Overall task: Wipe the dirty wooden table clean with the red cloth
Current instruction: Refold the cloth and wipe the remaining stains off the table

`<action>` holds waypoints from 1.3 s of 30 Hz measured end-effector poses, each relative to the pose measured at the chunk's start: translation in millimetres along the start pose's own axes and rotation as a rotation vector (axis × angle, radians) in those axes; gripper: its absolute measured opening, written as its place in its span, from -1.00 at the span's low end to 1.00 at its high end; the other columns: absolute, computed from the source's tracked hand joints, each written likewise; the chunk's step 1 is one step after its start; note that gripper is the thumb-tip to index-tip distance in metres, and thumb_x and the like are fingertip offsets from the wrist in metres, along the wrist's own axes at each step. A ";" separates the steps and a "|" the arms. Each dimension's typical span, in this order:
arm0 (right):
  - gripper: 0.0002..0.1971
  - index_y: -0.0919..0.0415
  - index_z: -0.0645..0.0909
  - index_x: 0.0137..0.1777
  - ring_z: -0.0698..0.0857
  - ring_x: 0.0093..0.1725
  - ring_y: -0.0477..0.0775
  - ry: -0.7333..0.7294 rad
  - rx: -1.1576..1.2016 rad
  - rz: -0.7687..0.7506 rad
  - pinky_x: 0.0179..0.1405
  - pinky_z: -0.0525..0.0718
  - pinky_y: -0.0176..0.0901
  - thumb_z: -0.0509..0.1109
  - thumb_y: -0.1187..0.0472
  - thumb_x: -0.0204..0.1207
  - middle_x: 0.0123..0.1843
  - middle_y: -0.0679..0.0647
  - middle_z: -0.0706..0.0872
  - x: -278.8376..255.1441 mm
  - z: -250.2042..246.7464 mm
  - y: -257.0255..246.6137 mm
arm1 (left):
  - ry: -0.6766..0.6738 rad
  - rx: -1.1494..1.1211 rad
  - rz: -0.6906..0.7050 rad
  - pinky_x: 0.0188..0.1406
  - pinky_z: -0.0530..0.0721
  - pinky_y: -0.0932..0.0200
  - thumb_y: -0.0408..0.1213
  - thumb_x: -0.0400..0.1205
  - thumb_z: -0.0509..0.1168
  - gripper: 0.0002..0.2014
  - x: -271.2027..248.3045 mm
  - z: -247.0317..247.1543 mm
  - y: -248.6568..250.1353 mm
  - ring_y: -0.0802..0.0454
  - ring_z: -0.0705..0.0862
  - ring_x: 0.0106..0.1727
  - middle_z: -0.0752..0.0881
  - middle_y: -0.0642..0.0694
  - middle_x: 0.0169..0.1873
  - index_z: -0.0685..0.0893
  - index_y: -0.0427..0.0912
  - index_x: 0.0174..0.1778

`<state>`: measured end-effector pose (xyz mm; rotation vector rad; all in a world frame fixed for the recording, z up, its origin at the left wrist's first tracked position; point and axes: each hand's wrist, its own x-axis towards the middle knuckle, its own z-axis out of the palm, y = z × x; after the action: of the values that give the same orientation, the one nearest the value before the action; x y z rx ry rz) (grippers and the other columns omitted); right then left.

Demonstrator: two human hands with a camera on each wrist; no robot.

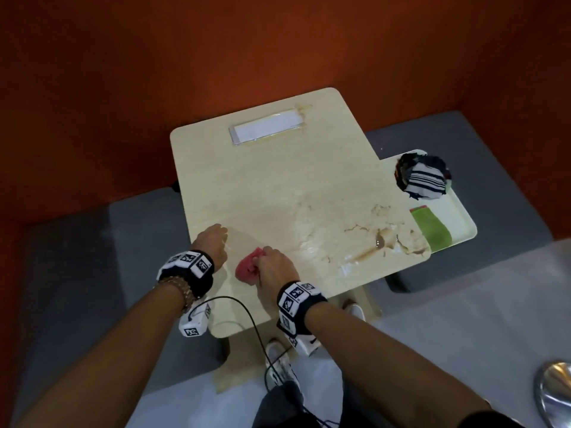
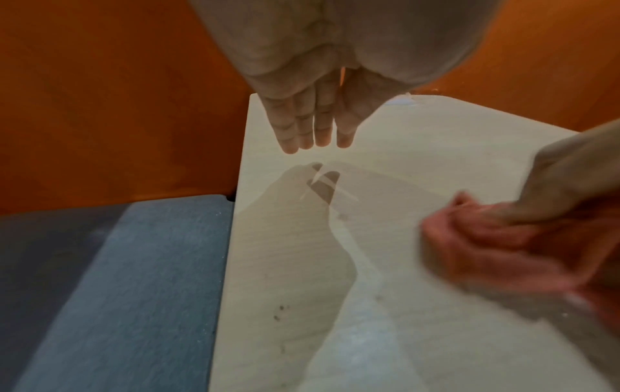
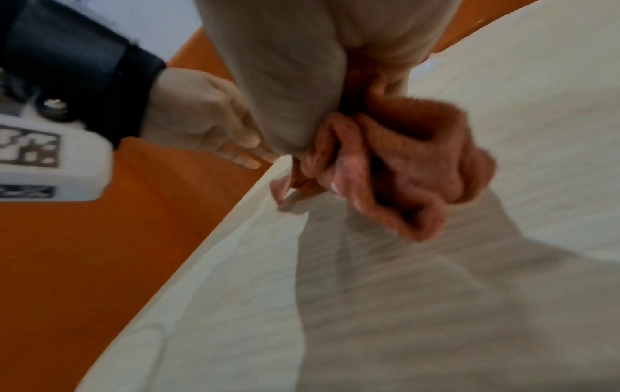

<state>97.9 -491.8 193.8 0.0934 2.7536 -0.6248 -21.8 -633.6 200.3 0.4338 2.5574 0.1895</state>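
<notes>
Right hand (image 1: 273, 267) is gripping the bunched red cloth (image 1: 247, 268) against the near-left part of the wooden table (image 1: 262, 180). Left hand (image 1: 211, 242) is hovering alongside, fingers (image 2: 303, 124) straight, holding nothing. Brown spill (image 1: 380, 242) is sitting near the right edge.

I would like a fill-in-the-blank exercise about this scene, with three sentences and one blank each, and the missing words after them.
1. The crumpled red cloth is gripped by the person's ____ hand.
2. The left hand, with straight fingers, holds ____.
3. The brown spill on the light wooden table lies near the table's ____ edge, next to the white tray with a green cloth.

Missing words: right; nothing; right
</notes>
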 end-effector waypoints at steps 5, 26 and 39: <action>-0.73 0.16 0.75 0.13 0.69 0.03 0.24 0.087 0.043 0.189 0.03 0.71 0.00 0.41 0.32 0.45 0.07 0.15 0.64 10.6 -38.0 98.0 | -0.001 0.007 -0.113 0.55 0.31 0.06 -0.28 0.75 0.09 -0.57 5.2 0.5 5.4 -0.18 0.34 0.59 0.33 -0.15 0.61 0.40 -0.19 0.57; -0.71 0.21 0.73 0.18 0.66 0.08 0.21 0.080 0.013 0.154 0.08 0.72 0.02 0.44 0.38 0.47 0.15 0.16 0.66 -67.7 -53.4 200.1 | -0.299 0.193 -0.407 0.13 0.65 -0.06 0.48 0.23 0.37 -0.27 31.8 22.0 95.1 -0.26 0.71 0.01 0.74 -0.23 -0.12 0.58 -0.24 -0.28; -0.61 0.25 0.79 0.15 0.71 -0.03 0.32 0.216 0.083 0.225 0.07 0.71 0.00 0.48 0.43 0.28 0.03 0.22 0.70 -53.0 -134.0 337.8 | -0.400 0.476 -0.373 -0.08 0.59 0.05 0.63 -0.05 0.19 -0.03 56.7 38.9 78.8 -0.19 0.64 -0.07 0.65 -0.09 -0.12 0.73 -0.09 0.02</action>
<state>153.9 -129.0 186.6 0.5105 2.8622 -0.7023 -25.9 -538.4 157.1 0.1347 2.2140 -0.5916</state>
